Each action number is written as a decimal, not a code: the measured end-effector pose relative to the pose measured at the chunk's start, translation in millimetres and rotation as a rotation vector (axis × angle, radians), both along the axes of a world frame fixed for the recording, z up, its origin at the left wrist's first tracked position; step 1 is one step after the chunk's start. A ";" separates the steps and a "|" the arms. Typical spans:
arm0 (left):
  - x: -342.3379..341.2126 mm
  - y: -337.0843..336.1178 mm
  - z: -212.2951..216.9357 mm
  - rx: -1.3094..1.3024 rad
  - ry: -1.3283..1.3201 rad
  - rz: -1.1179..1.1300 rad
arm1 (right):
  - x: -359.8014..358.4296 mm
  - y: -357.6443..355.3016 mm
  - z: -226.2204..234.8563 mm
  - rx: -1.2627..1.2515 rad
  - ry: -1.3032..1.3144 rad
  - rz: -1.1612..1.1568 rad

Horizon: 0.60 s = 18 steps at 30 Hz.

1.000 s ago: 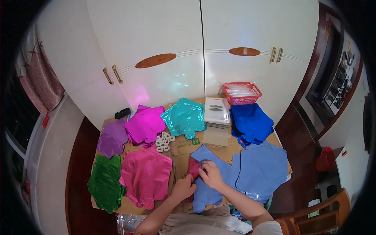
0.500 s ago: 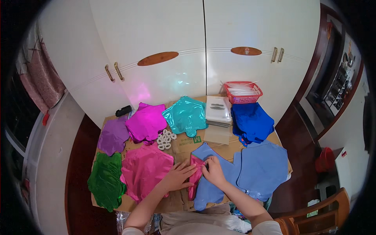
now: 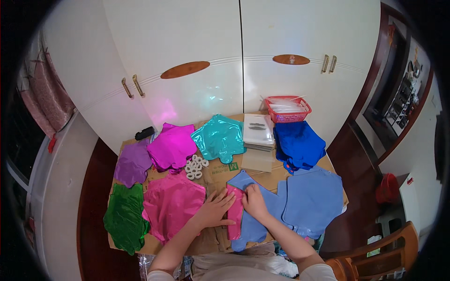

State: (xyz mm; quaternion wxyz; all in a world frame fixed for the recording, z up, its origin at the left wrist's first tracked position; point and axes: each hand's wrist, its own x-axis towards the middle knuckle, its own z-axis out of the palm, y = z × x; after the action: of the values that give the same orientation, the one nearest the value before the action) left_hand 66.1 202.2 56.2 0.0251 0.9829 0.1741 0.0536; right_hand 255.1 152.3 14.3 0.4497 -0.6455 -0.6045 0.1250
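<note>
A folded strip of pink foil balloon (image 3: 235, 220) lies on a flat light blue foil balloon (image 3: 255, 229) at the near middle of the cardboard-covered table. My left hand (image 3: 214, 210) rests with its fingers stretched out, the fingertips touching the strip's left side. Curled at the strip's right edge, my right hand (image 3: 255, 203) pinches the pink foil; its fingertips are partly hidden. To the left lies a pile of flat pink foil balloons (image 3: 173, 206), and to the right a pile of light blue ones (image 3: 314, 201).
Green (image 3: 125, 215), purple (image 3: 133, 164), magenta (image 3: 171, 147), teal (image 3: 219, 138) and dark blue foil balloons (image 3: 300, 145) ring the table. White rolls (image 3: 194, 168), a stack of clear-wrapped sheets (image 3: 258, 131) and a red basket (image 3: 288, 114) of white sticks stand farther back. A wooden chair (image 3: 389, 253) is at right.
The pink strip now lies flatter and shows wider between my hands. Both hands stay close to the same place; the whole view has shifted slightly.
</note>
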 end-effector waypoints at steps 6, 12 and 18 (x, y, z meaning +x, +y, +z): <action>1.2 1.0 -3.1 0.004 0.034 -0.011 | -0.2 -1.8 4.6 -0.035 -0.003 0.011; -0.3 0.4 -2.1 -0.016 0.075 0.006 | -26.3 -46.7 44.8 0.031 -0.514 0.037; 1.6 10.1 12.8 -0.013 0.203 -0.065 | -35.3 -78.6 25.0 -0.048 -0.440 0.225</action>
State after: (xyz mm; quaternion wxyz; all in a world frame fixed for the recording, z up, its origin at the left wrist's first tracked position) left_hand 67.6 212.2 68.9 0.0152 0.9883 0.1439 -0.0483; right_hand 219.8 73.7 39.3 0.2751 -0.5964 -0.7527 0.0453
